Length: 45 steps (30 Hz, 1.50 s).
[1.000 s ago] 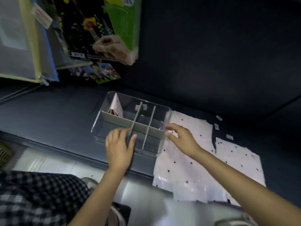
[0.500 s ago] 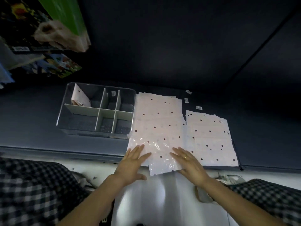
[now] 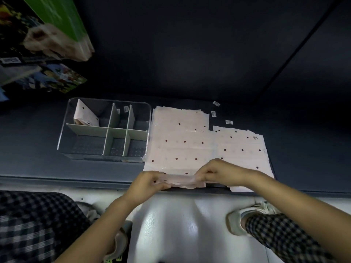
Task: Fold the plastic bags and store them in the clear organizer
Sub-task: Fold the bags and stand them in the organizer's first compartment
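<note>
Two hands pinched the near edge of a dotted plastic bag at the front of a dark table.

The dark table [image 3: 38,160] carried two stacks of pink dotted bags, the larger stack [image 3: 180,141] just beside the clear organizer [image 3: 62,133] and the smaller stack [image 3: 245,149] to its right. A folded bag [image 3: 85,116] stood tilted in the organizer's far-left compartment. The left hand [image 3: 146,185] and right hand [image 3: 218,171], fingers curled, each gripped an end of the top bag's folded-up edge [image 3: 180,181].
</note>
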Tool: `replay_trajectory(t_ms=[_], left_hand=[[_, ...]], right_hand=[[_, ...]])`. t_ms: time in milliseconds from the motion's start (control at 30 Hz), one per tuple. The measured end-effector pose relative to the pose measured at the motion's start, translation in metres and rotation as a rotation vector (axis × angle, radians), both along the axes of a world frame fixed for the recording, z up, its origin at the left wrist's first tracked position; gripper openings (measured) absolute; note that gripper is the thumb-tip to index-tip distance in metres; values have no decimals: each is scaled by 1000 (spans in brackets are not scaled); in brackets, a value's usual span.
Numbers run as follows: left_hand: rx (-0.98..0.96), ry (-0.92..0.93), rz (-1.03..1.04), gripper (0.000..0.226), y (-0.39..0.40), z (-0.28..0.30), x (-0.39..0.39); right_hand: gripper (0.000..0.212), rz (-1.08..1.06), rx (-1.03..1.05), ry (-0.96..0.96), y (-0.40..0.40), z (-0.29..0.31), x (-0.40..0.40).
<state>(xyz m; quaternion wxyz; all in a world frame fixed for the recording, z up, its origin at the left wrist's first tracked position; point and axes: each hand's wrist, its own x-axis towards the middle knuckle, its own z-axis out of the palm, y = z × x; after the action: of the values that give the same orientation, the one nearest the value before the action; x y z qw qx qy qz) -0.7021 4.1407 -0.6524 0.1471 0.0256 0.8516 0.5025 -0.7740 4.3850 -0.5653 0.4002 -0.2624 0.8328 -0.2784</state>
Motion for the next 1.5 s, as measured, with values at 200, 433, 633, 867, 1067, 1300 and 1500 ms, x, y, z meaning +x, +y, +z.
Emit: replay_trajectory(t_ms=[200,433,633,867,1067,1300,1500], left_hand=[[171,-336,-157,28,-9,7,-6],[173,-271,7,30,-3,4,-13],[-43,-64,454,44,27,3,-14],[-567,217,-106,62,50,-22,0],[-731,182,-269,70,41,-36,1],[-844,266,-334,66,36,-39,2],[-893,199,-412,73,36,-50,-1]], right_hand=[[31,-59,12,-88,-10,0,-26],[24,0,87,-69,-13,-9,-59],[21,-58,255,279,-30,-33,-108],[23,-126,402,434,-43,-70,-141],[26,-162,430,457,-49,-86,-144],[27,-236,484,548,-52,-95,-135],[38,-192,187,862,-63,-101,-52]])
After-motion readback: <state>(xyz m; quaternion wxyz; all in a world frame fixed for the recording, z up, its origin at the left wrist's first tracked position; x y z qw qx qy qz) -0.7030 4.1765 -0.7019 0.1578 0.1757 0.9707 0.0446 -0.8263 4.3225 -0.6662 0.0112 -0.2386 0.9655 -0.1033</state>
